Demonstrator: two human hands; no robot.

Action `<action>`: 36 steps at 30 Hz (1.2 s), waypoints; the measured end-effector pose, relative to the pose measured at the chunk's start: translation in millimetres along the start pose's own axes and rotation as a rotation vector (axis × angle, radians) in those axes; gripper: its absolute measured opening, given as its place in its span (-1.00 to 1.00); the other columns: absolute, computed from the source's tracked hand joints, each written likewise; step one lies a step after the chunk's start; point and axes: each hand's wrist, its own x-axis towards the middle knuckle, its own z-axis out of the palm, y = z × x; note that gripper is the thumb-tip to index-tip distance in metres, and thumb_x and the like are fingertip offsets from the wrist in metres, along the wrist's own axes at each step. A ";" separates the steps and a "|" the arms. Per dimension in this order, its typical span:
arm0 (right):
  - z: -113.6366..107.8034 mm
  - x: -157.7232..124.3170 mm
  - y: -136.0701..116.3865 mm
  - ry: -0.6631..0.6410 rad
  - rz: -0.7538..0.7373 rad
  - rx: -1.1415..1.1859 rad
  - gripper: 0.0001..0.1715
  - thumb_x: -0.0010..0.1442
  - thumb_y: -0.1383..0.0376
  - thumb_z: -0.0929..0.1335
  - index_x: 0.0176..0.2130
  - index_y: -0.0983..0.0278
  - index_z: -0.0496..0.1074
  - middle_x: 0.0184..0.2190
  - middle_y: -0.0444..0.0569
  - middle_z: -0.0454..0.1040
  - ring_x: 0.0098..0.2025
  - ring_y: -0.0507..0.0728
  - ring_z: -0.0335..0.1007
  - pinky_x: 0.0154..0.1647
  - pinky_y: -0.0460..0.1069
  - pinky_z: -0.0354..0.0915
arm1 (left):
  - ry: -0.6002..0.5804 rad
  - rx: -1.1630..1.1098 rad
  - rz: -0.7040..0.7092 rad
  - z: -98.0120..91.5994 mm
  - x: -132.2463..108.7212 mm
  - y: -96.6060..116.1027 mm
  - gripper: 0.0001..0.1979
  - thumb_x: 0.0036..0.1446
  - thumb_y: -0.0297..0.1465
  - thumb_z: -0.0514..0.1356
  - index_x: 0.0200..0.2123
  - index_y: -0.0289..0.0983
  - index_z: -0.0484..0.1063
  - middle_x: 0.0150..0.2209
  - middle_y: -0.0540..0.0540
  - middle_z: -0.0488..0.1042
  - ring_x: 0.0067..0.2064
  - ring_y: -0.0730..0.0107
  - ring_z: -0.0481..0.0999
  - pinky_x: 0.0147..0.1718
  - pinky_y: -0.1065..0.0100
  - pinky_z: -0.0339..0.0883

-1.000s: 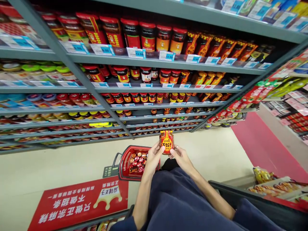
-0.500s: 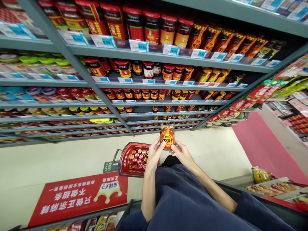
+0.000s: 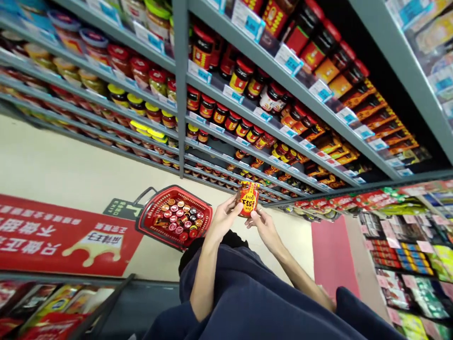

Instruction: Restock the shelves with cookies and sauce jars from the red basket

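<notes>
A glass jar (image 3: 249, 200) with a red and yellow label is held upright in front of my body. My left hand (image 3: 223, 218) is wrapped round its left side, with the thumb on the front. On the other side, my right hand (image 3: 262, 224) has its thumb and fingers curled at the jar's lower right edge; whether they press on the glass is hard to see. Left of my body, a red shopping basket (image 3: 208, 215) stands on the floor, holding several jars (image 3: 180, 213) with red, white and yellow lids.
Shelves (image 3: 181, 89) of jars and bottles with price tags rise ahead. A red floor sign (image 3: 102, 236) lies at the left. Low shelving with packets (image 3: 53, 302) is at bottom left; more packets (image 3: 414, 255) are on the right.
The view has turned, so the shelves look tilted and the basket appears further left. My right hand has loosened and shifted slightly at the jar's edge. The left keeps its hold.
</notes>
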 end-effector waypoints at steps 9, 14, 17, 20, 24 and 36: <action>4.4 7.1 3.6 -0.092 0.027 -0.104 -0.30 0.32 -0.16 0.40 0.14 0.32 0.47 -0.26 0.02 0.60 -0.32 0.11 0.49 -0.19 0.04 0.44 | -0.007 0.007 0.028 -21.5 -0.4 -3.4 -0.33 0.19 -0.11 0.41 0.29 -0.28 0.49 0.24 -0.26 0.54 0.29 -0.09 0.51 0.23 0.06 0.46; 4.8 6.7 7.0 -0.090 0.033 -0.055 -0.28 0.28 -0.18 0.42 0.12 0.32 0.49 -0.22 0.04 0.62 -0.31 0.11 0.49 -0.18 0.06 0.45 | -0.030 0.057 0.036 -21.3 -3.7 2.0 -0.31 0.21 -0.12 0.40 0.32 -0.26 0.45 0.22 -0.26 0.56 0.22 -0.01 0.57 0.20 0.12 0.47; 1.7 6.5 7.8 -0.073 0.010 0.026 -0.29 0.23 -0.19 0.45 0.07 0.30 0.52 -0.10 0.10 0.63 -0.23 0.15 0.51 -0.18 0.06 0.46 | -0.040 0.101 0.036 -14.8 -5.0 3.5 -0.29 0.21 -0.13 0.41 0.35 -0.26 0.42 0.24 -0.27 0.54 0.23 0.00 0.57 0.20 0.15 0.47; -2.8 4.4 9.3 -0.036 -0.003 0.109 -0.29 0.19 -0.19 0.47 0.05 0.28 0.52 -0.02 0.13 0.62 -0.21 0.15 0.50 -0.17 0.07 0.47 | -0.036 0.126 0.019 -4.8 -7.9 4.7 -0.28 0.21 -0.15 0.41 0.36 -0.26 0.40 0.25 -0.28 0.53 0.25 -0.01 0.55 0.20 0.16 0.46; -7.9 -1.3 18.4 -0.009 -0.011 0.204 -0.31 0.17 -0.17 0.49 0.03 0.28 0.53 -0.01 0.12 0.61 -0.20 0.15 0.52 -0.16 0.06 0.48 | 0.003 0.147 -0.024 8.0 -14.6 6.0 -0.24 0.17 -0.15 0.44 0.36 -0.29 0.40 0.25 -0.31 0.52 0.28 -0.04 0.52 0.25 0.12 0.42; -23.9 -13.8 54.3 0.051 -0.051 0.512 -0.37 0.26 -0.11 0.47 0.09 0.28 0.53 0.02 0.07 0.63 -0.08 0.15 0.54 -0.09 0.01 0.49 | -0.060 0.467 -0.148 55.1 -7.4 19.5 -0.21 0.09 -0.10 0.48 0.32 -0.30 0.43 0.31 -0.32 0.46 0.36 -0.10 0.44 0.39 -0.03 0.27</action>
